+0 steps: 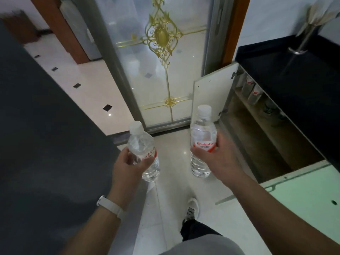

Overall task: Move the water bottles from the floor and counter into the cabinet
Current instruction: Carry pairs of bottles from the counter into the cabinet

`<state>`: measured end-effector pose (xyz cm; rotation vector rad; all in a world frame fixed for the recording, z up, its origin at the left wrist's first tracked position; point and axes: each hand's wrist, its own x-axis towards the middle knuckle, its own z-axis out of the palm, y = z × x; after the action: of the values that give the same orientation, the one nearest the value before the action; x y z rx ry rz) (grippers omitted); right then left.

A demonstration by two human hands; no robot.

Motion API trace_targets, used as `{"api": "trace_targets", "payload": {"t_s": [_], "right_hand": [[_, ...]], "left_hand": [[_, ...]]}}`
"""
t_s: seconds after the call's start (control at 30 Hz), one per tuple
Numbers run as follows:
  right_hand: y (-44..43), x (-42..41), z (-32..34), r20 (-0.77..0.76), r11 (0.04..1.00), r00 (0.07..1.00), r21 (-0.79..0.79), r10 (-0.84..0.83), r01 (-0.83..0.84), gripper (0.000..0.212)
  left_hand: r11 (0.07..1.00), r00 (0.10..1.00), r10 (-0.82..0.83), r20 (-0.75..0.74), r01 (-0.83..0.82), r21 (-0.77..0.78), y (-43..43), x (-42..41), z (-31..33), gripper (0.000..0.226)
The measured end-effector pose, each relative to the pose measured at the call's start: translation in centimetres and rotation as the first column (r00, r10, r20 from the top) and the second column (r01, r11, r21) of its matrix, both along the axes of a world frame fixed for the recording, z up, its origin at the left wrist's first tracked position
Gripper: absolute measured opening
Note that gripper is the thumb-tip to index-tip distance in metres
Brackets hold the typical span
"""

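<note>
Now the left hand [127,164] curls round a tilted water bottle [139,144], and the right hand [219,159] grips an upright water bottle [202,131]. Beside them the cabinet [257,133] stands open.

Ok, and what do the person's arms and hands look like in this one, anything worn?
Both forearms are bare, with no sleeves in view. The left hand and right hand have no gloves, and I see no rings. A pale, slim band circles the left wrist.
</note>
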<state>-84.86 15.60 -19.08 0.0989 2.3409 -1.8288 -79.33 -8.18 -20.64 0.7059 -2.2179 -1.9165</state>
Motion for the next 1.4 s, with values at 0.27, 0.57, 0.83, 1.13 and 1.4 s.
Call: {"api": "trace_targets", "payload": {"t_s": [0.27, 0.57, 0.83, 1.13, 1.4], "right_hand": [[4.2, -11.9, 0.4, -0.012, 0.991, 0.994, -0.086, -0.106, 0.105, 0.046], [11.1, -16.4, 0.9, -0.036, 0.936, 0.936, -0.057, -0.350, 0.347, 0.044], [15.1, -19.0, -1.0, 0.020, 0.810, 0.810, -0.003, -0.586, 0.586, 0.046], [14.7, -26.1, -2.4, 0.071, 0.572, 0.568, 0.113, -0.820, 0.812, 0.047], [13.0, -31.8, -3.1, 0.062, 0.310, 0.303, 0.158, -0.951, 0.938, 0.045]], "left_hand": [[0.991, 0.992, -0.129, 0.001, 0.129, -0.035, 3.2, -13.3, 1.7, 0.052], [0.932, 0.932, -0.362, -0.025, 0.363, 0.012, 10.3, -24.8, 2.4, 0.041], [0.804, 0.803, -0.595, 0.027, 0.594, 0.033, 15.6, -34.2, 0.0, 0.052], [0.600, 0.593, -0.798, 0.107, 0.799, 0.045, 19.4, -48.3, -3.1, 0.056], [0.399, 0.388, -0.912, 0.135, 0.915, 0.059, 21.8, -58.2, -5.8, 0.055]]}}
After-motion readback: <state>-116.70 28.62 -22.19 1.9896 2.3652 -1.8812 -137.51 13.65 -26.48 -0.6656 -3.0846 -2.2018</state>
